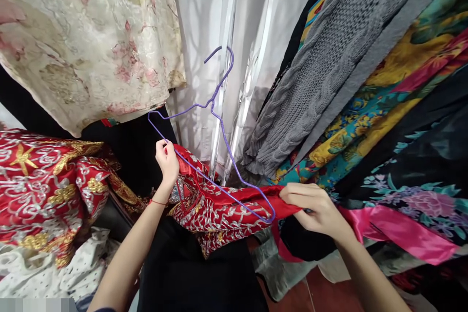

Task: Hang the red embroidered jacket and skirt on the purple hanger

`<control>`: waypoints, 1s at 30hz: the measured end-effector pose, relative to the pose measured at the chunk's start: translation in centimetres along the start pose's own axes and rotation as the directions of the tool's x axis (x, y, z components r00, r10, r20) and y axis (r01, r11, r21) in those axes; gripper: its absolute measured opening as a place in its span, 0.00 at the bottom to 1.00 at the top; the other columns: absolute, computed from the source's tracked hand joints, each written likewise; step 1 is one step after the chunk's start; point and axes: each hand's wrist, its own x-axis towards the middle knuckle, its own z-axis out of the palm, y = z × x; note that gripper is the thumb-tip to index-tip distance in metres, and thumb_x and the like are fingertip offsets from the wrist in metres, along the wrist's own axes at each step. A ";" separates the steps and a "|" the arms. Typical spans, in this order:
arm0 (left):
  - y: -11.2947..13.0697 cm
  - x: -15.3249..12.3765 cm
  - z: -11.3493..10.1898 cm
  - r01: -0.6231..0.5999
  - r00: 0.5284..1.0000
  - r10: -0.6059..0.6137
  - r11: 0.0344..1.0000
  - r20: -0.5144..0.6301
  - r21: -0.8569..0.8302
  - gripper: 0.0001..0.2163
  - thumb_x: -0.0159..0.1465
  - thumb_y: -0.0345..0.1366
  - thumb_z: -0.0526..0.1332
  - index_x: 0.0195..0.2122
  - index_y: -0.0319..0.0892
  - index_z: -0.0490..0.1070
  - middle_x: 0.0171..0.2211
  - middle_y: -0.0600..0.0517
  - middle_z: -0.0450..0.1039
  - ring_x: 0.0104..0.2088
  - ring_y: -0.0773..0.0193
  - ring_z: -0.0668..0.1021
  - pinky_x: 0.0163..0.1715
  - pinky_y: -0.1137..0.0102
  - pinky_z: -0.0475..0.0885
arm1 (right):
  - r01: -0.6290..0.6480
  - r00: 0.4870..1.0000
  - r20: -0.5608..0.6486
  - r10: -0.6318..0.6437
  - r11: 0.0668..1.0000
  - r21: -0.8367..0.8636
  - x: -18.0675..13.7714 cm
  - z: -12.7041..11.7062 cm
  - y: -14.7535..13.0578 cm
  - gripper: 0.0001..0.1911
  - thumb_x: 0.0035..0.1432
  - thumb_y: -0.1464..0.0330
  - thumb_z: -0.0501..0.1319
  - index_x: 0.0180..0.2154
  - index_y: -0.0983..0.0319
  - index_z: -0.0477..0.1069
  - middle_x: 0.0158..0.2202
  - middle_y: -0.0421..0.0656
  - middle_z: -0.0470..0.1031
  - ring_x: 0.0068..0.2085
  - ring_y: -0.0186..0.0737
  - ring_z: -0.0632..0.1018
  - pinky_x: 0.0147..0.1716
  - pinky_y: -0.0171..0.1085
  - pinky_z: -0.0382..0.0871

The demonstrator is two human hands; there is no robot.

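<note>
A purple wire hanger stands tilted in front of me, its hook up and its bottom bar lying across a red embroidered garment. My left hand is closed on the hanger's bar near its left end, with red cloth bunched at the fingers. With closed fingers my right hand pinches the garment's red satin edge, just beyond the right end of the hanger. White and silver embroidery covers the cloth between my hands. Its lower part hangs over my black-clothed lap.
On the left lie another red and gold embroidered garment and a white dotted cloth. A cream floral fabric hangs above them. To the right hang a grey knit and several patterned garments. White curtains are behind the hanger.
</note>
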 end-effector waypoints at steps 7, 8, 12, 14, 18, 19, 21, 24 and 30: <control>0.1 -0.5 0.6 -0.031 0.998 0.033 0.999 -0.054 0.029 0.04 0.64 0.36 0.55 0.34 0.42 0.62 0.23 0.60 0.54 0.21 0.72 0.58 0.24 0.74 0.55 | -0.028 0.993 0.111 0.044 0.989 -0.143 -0.8 -0.7 0.0 0.16 0.57 0.79 0.50 0.26 0.60 0.71 0.20 0.38 0.66 0.24 0.35 0.67 0.26 0.35 0.57; 0.1 -0.6 0.6 -0.033 0.998 0.035 0.999 -0.060 0.032 0.04 0.64 0.35 0.55 0.34 0.42 0.62 0.23 0.60 0.54 0.21 0.72 0.58 0.24 0.74 0.55 | -0.011 0.992 0.122 0.029 0.990 -0.141 -0.9 -0.8 -0.1 0.17 0.58 0.79 0.50 0.29 0.59 0.74 0.21 0.38 0.67 0.24 0.35 0.67 0.26 0.35 0.58; 0.1 -0.8 0.6 -0.045 0.996 0.048 0.998 -0.073 0.040 0.03 0.65 0.35 0.55 0.34 0.42 0.61 0.23 0.60 0.55 0.21 0.72 0.58 0.25 0.74 0.56 | 0.051 0.979 0.202 -0.033 0.995 -0.085 -1.1 -1.1 -0.8 0.18 0.59 0.80 0.49 0.25 0.59 0.70 0.22 0.39 0.65 0.25 0.35 0.65 0.28 0.36 0.57; 0.1 -0.7 0.6 -0.059 0.996 0.062 0.998 -0.064 0.037 0.03 0.64 0.34 0.55 0.34 0.42 0.61 0.23 0.60 0.55 0.21 0.72 0.58 0.25 0.75 0.56 | 0.049 0.970 0.242 -0.035 0.998 -0.050 -1.3 -1.1 -1.3 0.19 0.58 0.81 0.49 0.20 0.60 0.63 0.23 0.40 0.65 0.27 0.35 0.64 0.29 0.36 0.57; -0.1 -0.7 0.6 -0.075 0.997 0.076 0.997 -0.024 0.033 0.03 0.64 0.34 0.55 0.34 0.43 0.60 0.24 0.60 0.54 0.21 0.73 0.57 0.24 0.75 0.55 | 0.022 0.976 0.219 0.002 0.994 -0.108 -1.6 -1.1 -1.6 0.18 0.57 0.83 0.49 0.22 0.60 0.65 0.27 0.41 0.69 0.29 0.35 0.65 0.30 0.35 0.58; -0.1 -0.8 0.5 -0.073 0.997 0.073 0.997 -0.022 0.032 0.03 0.64 0.34 0.55 0.34 0.43 0.60 0.24 0.60 0.54 0.21 0.73 0.57 0.24 0.75 0.55 | 0.014 0.979 0.202 0.014 0.991 -0.135 -1.6 -1.2 -1.4 0.18 0.57 0.83 0.49 0.22 0.60 0.66 0.28 0.41 0.69 0.30 0.35 0.65 0.29 0.34 0.58; -0.2 -1.0 0.4 -0.067 0.998 0.067 0.997 -0.020 0.032 0.03 0.64 0.34 0.55 0.34 0.43 0.60 0.24 0.60 0.54 0.21 0.73 0.58 0.24 0.75 0.55 | -0.009 0.985 0.169 0.039 0.985 -0.173 -1.6 -1.3 -0.8 0.18 0.57 0.83 0.50 0.24 0.60 0.69 0.30 0.42 0.72 0.31 0.36 0.68 0.28 0.34 0.60; -0.2 -1.6 0.0 -0.061 0.998 0.062 0.998 -0.005 0.032 0.04 0.62 0.35 0.56 0.34 0.43 0.60 0.24 0.60 0.55 0.21 0.73 0.59 0.24 0.75 0.55 | -0.040 0.993 0.100 0.062 0.978 -0.204 -1.4 -1.3 0.3 0.19 0.55 0.82 0.51 0.26 0.58 0.74 0.37 0.44 0.77 0.37 0.37 0.75 0.31 0.33 0.66; -0.1 -2.8 -1.5 -0.139 0.990 0.141 0.986 -0.010 0.090 0.06 0.61 0.35 0.58 0.33 0.43 0.59 0.29 0.57 0.61 0.24 0.72 0.65 0.27 0.75 0.61 | -0.156 0.986 -0.108 0.129 0.942 -0.299 -0.3 0.5 3.4 0.15 0.49 0.81 0.52 0.25 0.60 0.74 0.35 0.43 0.78 0.31 0.36 0.77 0.29 0.33 0.69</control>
